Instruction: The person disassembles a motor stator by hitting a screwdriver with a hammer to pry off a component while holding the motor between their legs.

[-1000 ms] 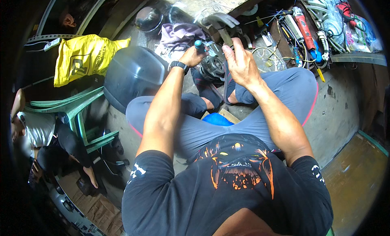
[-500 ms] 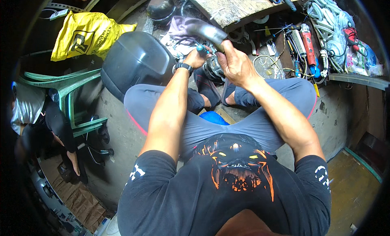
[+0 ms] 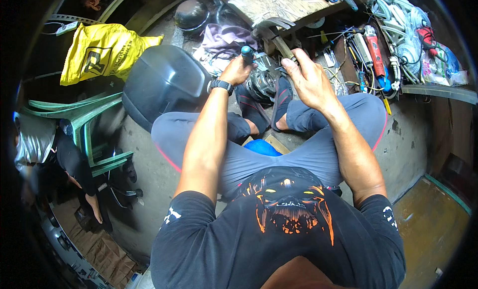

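My left hand (image 3: 238, 72) is closed round a teal-handled tool (image 3: 247, 53), its butt end up and its shaft hidden, just beside the round metal part (image 3: 262, 83) between my feet (image 3: 284, 96). My right hand (image 3: 311, 81) grips a claw hammer (image 3: 283, 47) near the handle's lower end. That handle slants away leftward, putting the head in view by the wooden board's (image 3: 271, 4) near corner, beyond and right of the teal butt, apart from it.

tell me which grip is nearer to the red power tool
Right. The right grip, holding the hammer, is to the left of the red power tool; the left grip, holding a teal-handled tool, is farther left, beyond the right one.
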Available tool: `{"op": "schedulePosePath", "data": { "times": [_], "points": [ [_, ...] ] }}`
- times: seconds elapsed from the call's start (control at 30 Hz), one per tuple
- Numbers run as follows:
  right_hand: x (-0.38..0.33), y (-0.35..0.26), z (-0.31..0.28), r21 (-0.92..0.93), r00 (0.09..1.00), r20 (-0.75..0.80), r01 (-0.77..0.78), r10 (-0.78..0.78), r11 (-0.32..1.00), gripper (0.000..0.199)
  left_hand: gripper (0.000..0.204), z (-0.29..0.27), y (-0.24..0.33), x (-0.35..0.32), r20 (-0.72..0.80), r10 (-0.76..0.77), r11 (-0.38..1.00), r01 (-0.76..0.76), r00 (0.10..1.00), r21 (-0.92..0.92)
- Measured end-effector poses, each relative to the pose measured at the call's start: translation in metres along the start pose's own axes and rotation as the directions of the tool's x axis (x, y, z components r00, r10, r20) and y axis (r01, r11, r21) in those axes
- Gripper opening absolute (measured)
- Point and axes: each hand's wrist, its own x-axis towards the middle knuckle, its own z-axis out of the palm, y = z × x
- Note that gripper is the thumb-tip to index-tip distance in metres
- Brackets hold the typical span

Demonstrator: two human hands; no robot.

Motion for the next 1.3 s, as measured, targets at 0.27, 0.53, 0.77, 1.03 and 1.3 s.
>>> {"op": "schedulePosePath", "data": {
  "times": [0.27,0.53,0.77,1.03,1.3],
  "points": [
    [-0.017,0.033,0.009,0.051,0.991,-0.082,-0.099,0.103,0.994,0.037,0.031,0.009,0.029,0.011,0.124,0.099,0.989,-0.111,0.987,0.097],
    [-0.002,0.069,0.035,0.017,0.956,-0.159,-0.247,0.246,0.969,0.040,0.034,0.022,0.024,0.058,0.331,0.184,0.951,-0.252,0.925,0.176],
    [0.007,0.084,0.031,0.097,0.935,-0.209,-0.271,0.286,0.958,0.042,0.036,0.043,0.041,0.083,0.451,0.102,0.940,-0.234,0.887,0.248],
    [0.008,0.106,0.041,0.054,0.925,-0.204,-0.315,0.319,0.948,0.041,0.033,0.053,0.029,0.090,0.471,0.028,0.950,-0.171,0.881,0.262],
    [0.003,0.103,0.038,0.092,0.884,-0.207,-0.410,0.420,0.908,0.039,0.036,0.051,0.042,0.080,0.504,0.027,0.939,-0.195,0.863,0.283]
  ]
}}
